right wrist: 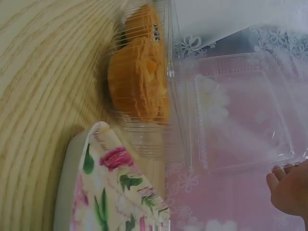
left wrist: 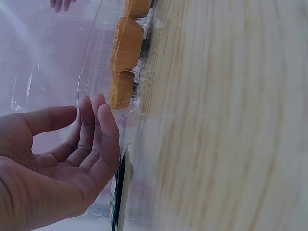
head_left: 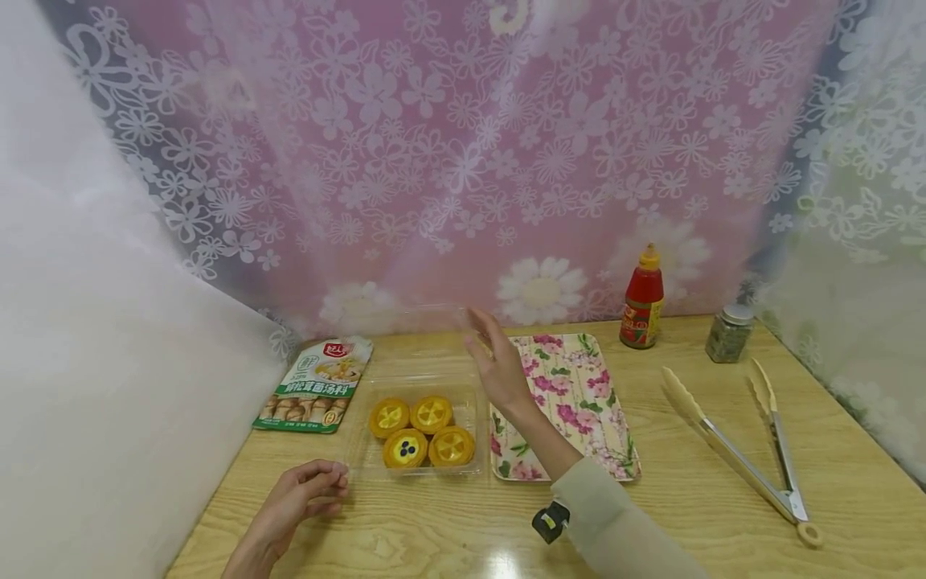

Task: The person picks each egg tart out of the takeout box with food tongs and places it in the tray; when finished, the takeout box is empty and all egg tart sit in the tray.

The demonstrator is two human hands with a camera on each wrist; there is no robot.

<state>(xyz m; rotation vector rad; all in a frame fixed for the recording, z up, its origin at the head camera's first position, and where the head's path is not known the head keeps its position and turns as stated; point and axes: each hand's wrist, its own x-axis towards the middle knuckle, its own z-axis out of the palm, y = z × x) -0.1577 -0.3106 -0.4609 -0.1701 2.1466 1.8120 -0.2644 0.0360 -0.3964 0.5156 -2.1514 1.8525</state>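
Note:
A clear plastic container stands with its hinged lid raised at the back. Several round egg tarts sit in its base, one of them topped with dark berries. My left hand is at the container's front left corner, where the thumb and fingertips pinch the thin rim. Up at the lid's right edge is my right hand. Its fingers are extended, with the fingertips touching the lid's edge and the thumb apart from them.
Right of the container lies a floral tray. A green and white food packet is at the left. Toward the right are a red sauce bottle, a small jar and open-armed tongs. A floral curtain hangs behind the table.

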